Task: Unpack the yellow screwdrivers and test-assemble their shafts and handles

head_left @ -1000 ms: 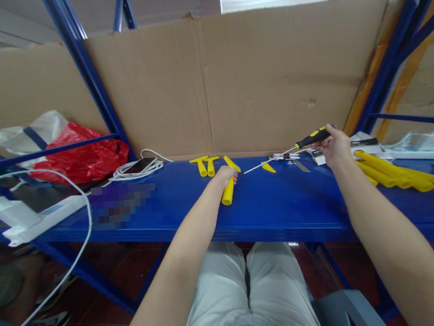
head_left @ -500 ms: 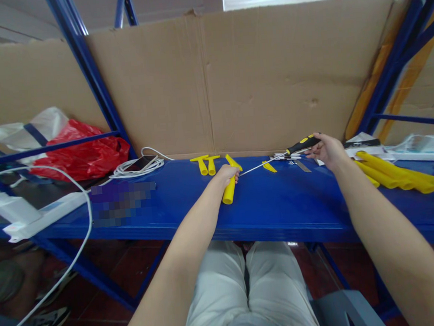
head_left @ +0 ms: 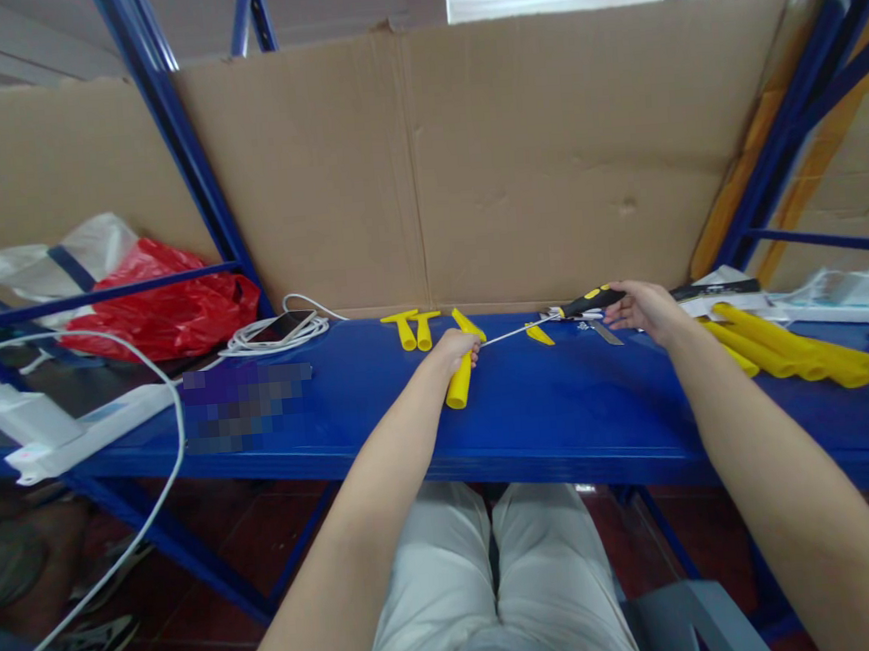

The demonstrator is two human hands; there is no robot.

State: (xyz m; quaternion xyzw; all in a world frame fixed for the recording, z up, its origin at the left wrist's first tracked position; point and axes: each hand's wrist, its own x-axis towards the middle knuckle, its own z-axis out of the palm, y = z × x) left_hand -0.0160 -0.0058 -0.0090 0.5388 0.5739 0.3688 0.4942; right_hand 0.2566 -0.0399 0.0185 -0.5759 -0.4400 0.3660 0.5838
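Note:
My left hand [head_left: 464, 347] is closed around a yellow T-shaped plastic piece [head_left: 458, 384], its tube end pointing toward me. My right hand [head_left: 645, 311] grips the end of a long screwdriver [head_left: 584, 303] with a black and yellow handle, the other fingers loosely curled. The thin shaft slants down to the left, and its tip meets the yellow piece by my left fingers. Exactly where the tip sits is hidden. A small flat yellow piece [head_left: 540, 334] lies just beyond the shaft.
Two yellow T-shaped pieces [head_left: 415, 331] stand near the cardboard wall [head_left: 527, 158]. Several yellow tubes [head_left: 793, 342] lie at right. A metal blade [head_left: 607, 333] rests near my right hand. At left are coiled white cable [head_left: 277, 336], a power strip [head_left: 103, 427] and a red bag [head_left: 169, 301].
My right hand and the screwdriver handle have moved left and slightly down, and the shaft lies flatter. My left hand and the yellow piece hold their place.

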